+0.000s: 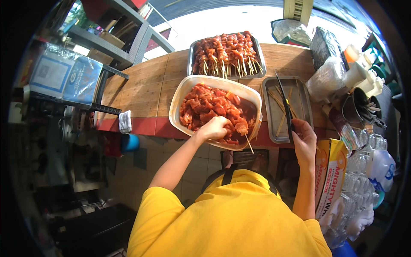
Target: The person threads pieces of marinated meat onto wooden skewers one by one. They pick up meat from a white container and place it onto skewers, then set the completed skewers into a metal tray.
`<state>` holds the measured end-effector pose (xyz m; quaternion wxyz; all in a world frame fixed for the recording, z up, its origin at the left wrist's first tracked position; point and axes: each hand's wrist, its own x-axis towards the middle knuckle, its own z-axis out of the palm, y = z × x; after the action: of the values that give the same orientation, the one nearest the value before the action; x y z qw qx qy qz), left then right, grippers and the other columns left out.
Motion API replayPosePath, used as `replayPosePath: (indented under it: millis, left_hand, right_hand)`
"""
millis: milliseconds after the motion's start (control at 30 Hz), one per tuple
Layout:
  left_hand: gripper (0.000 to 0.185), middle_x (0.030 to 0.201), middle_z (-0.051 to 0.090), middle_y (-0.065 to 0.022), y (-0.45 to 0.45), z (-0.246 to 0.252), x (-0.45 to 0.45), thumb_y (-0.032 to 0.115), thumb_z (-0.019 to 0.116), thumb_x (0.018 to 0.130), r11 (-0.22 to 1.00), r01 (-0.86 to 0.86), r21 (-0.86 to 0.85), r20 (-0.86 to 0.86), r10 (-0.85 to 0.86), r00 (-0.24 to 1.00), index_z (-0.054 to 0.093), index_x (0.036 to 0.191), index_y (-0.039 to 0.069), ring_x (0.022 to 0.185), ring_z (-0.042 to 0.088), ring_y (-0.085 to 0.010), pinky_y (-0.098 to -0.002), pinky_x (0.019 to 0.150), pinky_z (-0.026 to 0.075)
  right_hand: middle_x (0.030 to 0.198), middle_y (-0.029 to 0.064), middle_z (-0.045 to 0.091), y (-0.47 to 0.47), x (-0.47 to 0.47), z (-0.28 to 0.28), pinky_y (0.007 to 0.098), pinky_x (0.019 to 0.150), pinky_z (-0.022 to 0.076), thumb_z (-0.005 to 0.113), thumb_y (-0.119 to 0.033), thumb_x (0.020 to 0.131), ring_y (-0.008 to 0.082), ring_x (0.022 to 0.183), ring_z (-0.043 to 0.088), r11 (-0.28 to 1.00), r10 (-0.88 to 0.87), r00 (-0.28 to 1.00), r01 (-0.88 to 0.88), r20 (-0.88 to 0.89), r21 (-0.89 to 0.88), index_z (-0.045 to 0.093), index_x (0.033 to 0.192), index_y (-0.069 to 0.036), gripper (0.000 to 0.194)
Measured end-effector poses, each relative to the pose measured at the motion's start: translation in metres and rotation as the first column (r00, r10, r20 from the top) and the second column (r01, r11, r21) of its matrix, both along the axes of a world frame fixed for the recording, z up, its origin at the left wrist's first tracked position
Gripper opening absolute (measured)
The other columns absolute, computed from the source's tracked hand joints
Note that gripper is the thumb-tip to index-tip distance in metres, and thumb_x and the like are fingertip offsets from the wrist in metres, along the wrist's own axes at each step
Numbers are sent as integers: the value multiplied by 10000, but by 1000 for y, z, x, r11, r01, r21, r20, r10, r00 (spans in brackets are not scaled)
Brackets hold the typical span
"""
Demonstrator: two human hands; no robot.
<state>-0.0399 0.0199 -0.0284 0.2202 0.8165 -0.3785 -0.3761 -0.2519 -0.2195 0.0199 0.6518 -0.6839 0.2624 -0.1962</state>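
A white plastic tub (177,107) before me holds raw marinated meat (205,102) in red sauce. Into its near side reaches my left hand (214,128); its fingers are curled against the meat, with the fingertips hidden. Just right of them, a skewer with meat threaded on it (242,126) leans on the tub's near rim, its bare end sticking out. My right hand (304,135) grips a long, thin black tool (284,96), seen edge-on, so its kind is unclear. That tool extends over a metal tray (271,130) with several loose bamboo sticks (279,124).
Behind the tub, a metal tray (191,57) bears rows of skewered raw meat (224,48). A folded white cloth (125,122) hangs at the wooden counter's (141,90) front edge. To the right stand a yellow wrap box (330,176), glass mugs (356,186) and a utensil container (351,107).
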Motion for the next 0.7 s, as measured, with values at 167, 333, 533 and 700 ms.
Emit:
replayPosePath:
  millis: [167,333,533,700]
  left_hand:
    - [476,1076,647,-164,29,19,7,353,468,988,777,-629,-11,-859,314,404,497,1246,-45,1006,645,-247,-413,867,549]
    - [422,1053,654,-156,33,22,3,283,529,969,721,-686,-96,-870,274,409,519,1225,-52,989,654,-222,-354,844,553]
    - [219,962,677,-87,23,23,-1,-20,602,841,836,-455,-307,-245,392,887,637,1056,-31,908,651,-129,-250,773,523]
    - [76,770,688,-144,20,39,10,-24,646,750,893,-343,-291,191,405,894,687,811,-4,742,684,-189,-285,661,522]
  right_hand:
    - [992,73,631,-12,0,-13,221,763,453,568,54,818,98,869,581,999,52,999,-52,-4,-12,586,1097,49,280]
    - [1002,128,618,-47,30,-45,332,794,467,594,31,805,242,887,594,837,-137,976,22,-170,-547,586,1077,23,272]
    - [1012,172,598,-96,75,-88,423,815,453,589,26,783,344,955,543,438,-252,965,54,-66,-897,566,1044,0,264]
    - [969,170,611,-102,81,-95,423,797,454,585,-57,838,353,961,548,400,-298,927,-94,-227,-912,605,1014,7,189]
